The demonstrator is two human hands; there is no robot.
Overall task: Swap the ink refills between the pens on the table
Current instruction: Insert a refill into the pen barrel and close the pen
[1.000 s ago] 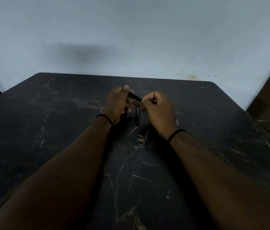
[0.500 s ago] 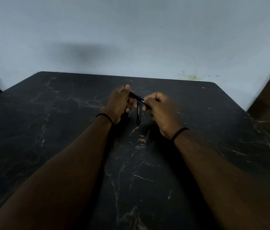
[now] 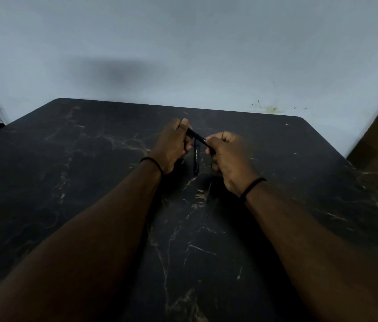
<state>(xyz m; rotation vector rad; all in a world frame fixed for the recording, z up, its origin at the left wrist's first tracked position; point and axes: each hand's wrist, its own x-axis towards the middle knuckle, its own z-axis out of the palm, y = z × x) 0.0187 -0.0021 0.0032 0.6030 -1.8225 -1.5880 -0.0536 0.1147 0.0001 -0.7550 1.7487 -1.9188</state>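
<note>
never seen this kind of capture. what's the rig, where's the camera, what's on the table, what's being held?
There is no machine here: a person works with two bare hands. The single picture comes from a wide-angle camera worn on the head, looking forward and down, so both forearms stretch away from the bottom edge.

The surface is a dark marbled table against a pale wall. The left hand and the right hand each grip one end of a black pen, held just above the table between them. A second dark pen lies on the table below it, pointing toward the camera.

Each wrist wears a thin black band. Whether the held pen is already unscrewed is too small to tell.
</note>
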